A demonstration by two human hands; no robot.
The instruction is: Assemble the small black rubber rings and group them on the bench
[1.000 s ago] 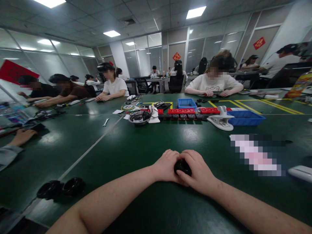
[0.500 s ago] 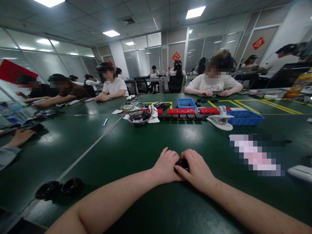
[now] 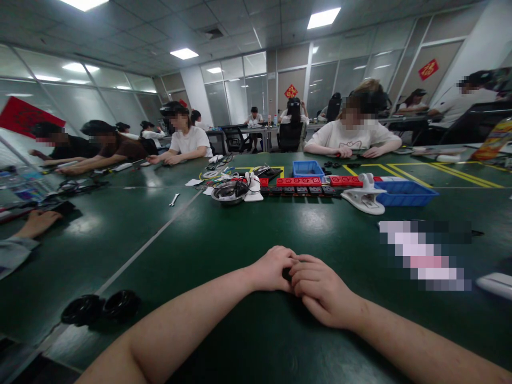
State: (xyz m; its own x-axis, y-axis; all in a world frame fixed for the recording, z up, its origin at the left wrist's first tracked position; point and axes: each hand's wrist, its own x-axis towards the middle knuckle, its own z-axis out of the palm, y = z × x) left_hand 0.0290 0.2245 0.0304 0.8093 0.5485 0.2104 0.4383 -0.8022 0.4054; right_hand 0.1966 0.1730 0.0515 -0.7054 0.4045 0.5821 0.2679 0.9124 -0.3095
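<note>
Both my hands meet over the green table around a black part [image 3: 287, 273], mostly covered by fingers; only a small dark patch of it shows. My left hand [image 3: 272, 270] curls around its far and left side. From the right, my right hand [image 3: 325, 290] lies across it, with bent fingers pressed against it and touching the left fingertips. To the left, beside my left forearm, rest two glossy black ring-shaped parts, one ring [image 3: 82, 310] close to the other ring [image 3: 122, 305].
A small wrench [image 3: 174, 200] lies left of centre. Farther back are a metal bowl [image 3: 227, 198] with cables, a red strip [image 3: 298, 182], a white clamp [image 3: 364, 196] and a blue bin [image 3: 408, 195]. A co-worker's hand [image 3: 40, 223] rests at the left edge.
My right hand has turned over the black part, its fingers now covering what was a visible round opening. My left fingers have curled in more. The two rings have stayed put.
</note>
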